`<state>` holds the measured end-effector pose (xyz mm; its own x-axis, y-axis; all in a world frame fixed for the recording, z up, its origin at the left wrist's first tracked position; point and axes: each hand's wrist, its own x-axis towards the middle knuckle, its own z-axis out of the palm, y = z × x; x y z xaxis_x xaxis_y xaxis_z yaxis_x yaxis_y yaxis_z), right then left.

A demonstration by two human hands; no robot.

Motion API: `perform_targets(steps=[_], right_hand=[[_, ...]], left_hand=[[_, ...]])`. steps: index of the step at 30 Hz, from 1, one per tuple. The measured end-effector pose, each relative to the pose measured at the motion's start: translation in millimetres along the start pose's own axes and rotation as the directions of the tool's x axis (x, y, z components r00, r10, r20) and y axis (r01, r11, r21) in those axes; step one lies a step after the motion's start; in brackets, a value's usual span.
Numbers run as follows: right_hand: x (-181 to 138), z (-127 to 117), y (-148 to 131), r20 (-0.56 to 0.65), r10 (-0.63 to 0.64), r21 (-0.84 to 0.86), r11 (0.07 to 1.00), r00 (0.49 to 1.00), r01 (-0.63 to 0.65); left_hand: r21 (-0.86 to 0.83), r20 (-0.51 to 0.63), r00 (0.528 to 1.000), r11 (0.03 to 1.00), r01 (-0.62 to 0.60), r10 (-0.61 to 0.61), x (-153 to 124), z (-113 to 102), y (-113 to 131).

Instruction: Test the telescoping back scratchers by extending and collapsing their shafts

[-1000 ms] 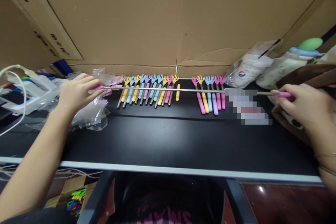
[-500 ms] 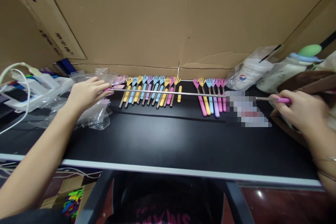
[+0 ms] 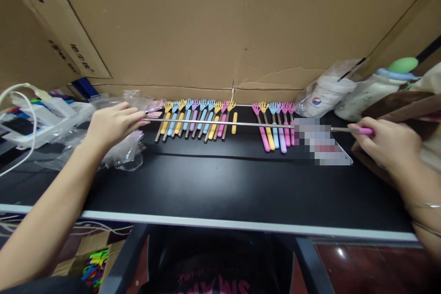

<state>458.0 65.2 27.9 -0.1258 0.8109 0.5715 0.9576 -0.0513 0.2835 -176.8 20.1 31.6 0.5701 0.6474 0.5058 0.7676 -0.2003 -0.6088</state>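
A telescopic back scratcher (image 3: 193, 122) is stretched out long between my two hands above the black table. My left hand (image 3: 115, 124) is closed around its pink head end, whose claw is mostly hidden by the fingers. At the other end, my right hand (image 3: 389, 144) grips the pink handle. Behind the thin metal rod lies a row of short back scratchers with coloured claws (image 3: 203, 117). Beside that row is a loose yellow sleeve (image 3: 234, 123). Farther right lies a second group with coloured handles (image 3: 274, 128).
Clear plastic bags (image 3: 126, 151) lie by my left forearm, near a white power strip (image 3: 48, 124). At the back right stand a bagged white cup (image 3: 327, 94) and a bottle (image 3: 386, 87). A blurred-out flat item (image 3: 322, 142) lies before them. Cardboard (image 3: 172, 23) walls the back.
My right hand has shifted slightly to the left with the handle. The left hand keeps its hold, and the rod stays stretched across; the view has moved a little.
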Motion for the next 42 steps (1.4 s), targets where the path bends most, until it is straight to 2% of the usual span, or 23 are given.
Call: perform_targets(steps=[7, 11, 15, 18, 24, 28, 32, 37, 42], right_hand=[[-6.9, -2.2, -27.2, 0.069, -0.187, 0.069, 0.981, 0.98, 0.182], [-9.8, -2.9, -35.0, 0.039, -0.244, 0.088, 0.967, 0.969, 0.24], [-9.5, -7.9, -35.9, -0.003, -0.247, 0.104, 0.964, 0.969, 0.246], [-8.1, -11.3, -35.8, 0.015, -0.216, 0.105, 0.971, 0.976, 0.213], [-5.3, -10.3, -28.7, 0.132, -0.11, 0.192, 0.978, 0.985, 0.084], [-4.8, -8.2, -21.7, 0.161, -0.135, 0.358, 0.931, 0.978, 0.07], [-5.4, -13.8, -22.2, 0.152, -0.16, 0.466, 0.882, 0.975, 0.072], [-7.0, -24.8, -30.7, 0.089, -0.141, 0.583, 0.81, 0.986, 0.064], [-7.2, -25.3, -35.8, 0.023, -0.103, 0.61, 0.789, 0.994, 0.067]], left_hand=[[-0.067, -0.145, 0.986, 0.993, -0.097, 0.087, 11.5, -10.6, 22.2], [-0.115, -0.1, 0.99, 0.988, -0.105, 0.094, 14.3, -12.9, 28.9], [-0.206, 0.049, 0.999, 0.979, 0.004, 0.006, 14.6, -15.2, 29.3], [-0.251, 0.111, 0.991, 0.963, 0.096, -0.07, 15.4, -18.3, 28.0], [-0.32, 0.142, 0.978, 0.928, 0.19, -0.151, 15.5, -20.7, 25.2], [-0.409, 0.156, 0.966, 0.877, 0.252, -0.205, 11.7, -14.4, 19.9], [-0.503, 0.173, 0.958, 0.816, 0.284, -0.227, 8.2, -8.8, 12.3], [-0.565, 0.206, 0.949, 0.762, 0.315, -0.239, 12.2, -13.1, 11.0], [-0.623, 0.275, 0.9, 0.65, 0.435, -0.338, 14.5, -11.3, 12.6]])
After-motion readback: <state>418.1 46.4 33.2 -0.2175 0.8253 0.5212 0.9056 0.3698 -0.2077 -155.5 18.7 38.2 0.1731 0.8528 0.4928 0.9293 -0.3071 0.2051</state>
